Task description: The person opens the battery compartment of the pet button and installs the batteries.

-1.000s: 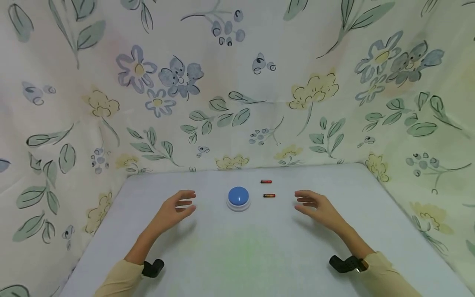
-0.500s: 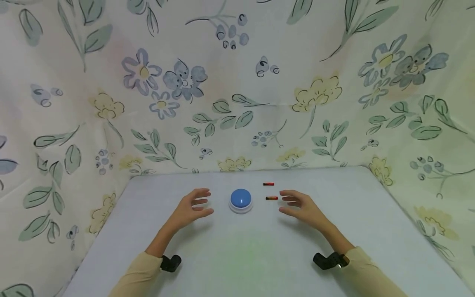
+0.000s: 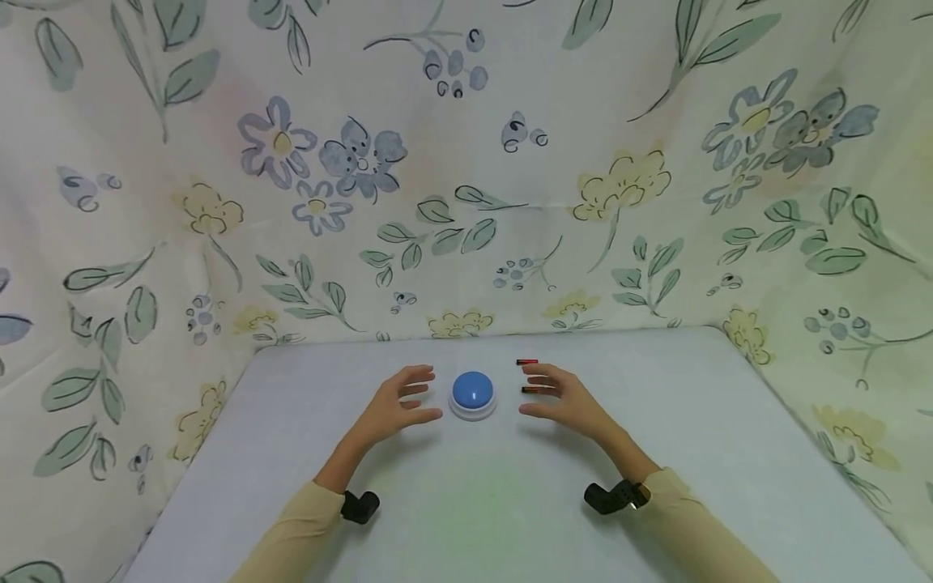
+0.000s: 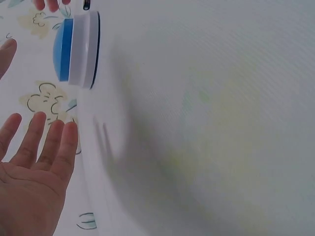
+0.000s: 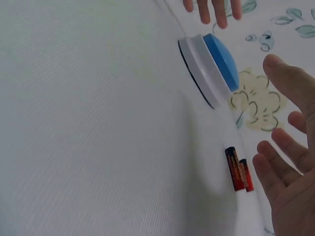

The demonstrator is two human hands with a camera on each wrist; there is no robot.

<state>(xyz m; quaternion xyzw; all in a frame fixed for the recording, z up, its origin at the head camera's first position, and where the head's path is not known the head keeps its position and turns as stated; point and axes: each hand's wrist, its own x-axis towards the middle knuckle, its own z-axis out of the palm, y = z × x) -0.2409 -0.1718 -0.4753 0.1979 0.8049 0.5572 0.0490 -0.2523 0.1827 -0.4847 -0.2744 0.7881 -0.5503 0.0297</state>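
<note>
A round push-button light (image 3: 472, 392) with a blue dome on a white base stands on the white table, between the two hands. To its left, my left hand (image 3: 397, 409) hovers with fingers apart and holds nothing. On the other side my right hand (image 3: 564, 397) is held above the table, its fingers loosely bent and nothing in them. Two small red and black batteries lie right of the button; the right hand partly covers the nearer battery (image 3: 530, 390) and the farther battery (image 3: 526, 362) in the head view. Both batteries (image 5: 235, 168) show in the right wrist view.
The white table (image 3: 481, 510) ends at a back edge against a floral cloth (image 3: 452, 267), which also hangs along both sides. Each wrist wears a black camera mount, such as the left mount (image 3: 360, 507).
Both hands have moved inward toward the blue button from either side. The right hand now overlaps the batteries in the head view. The button and batteries stay where they were.
</note>
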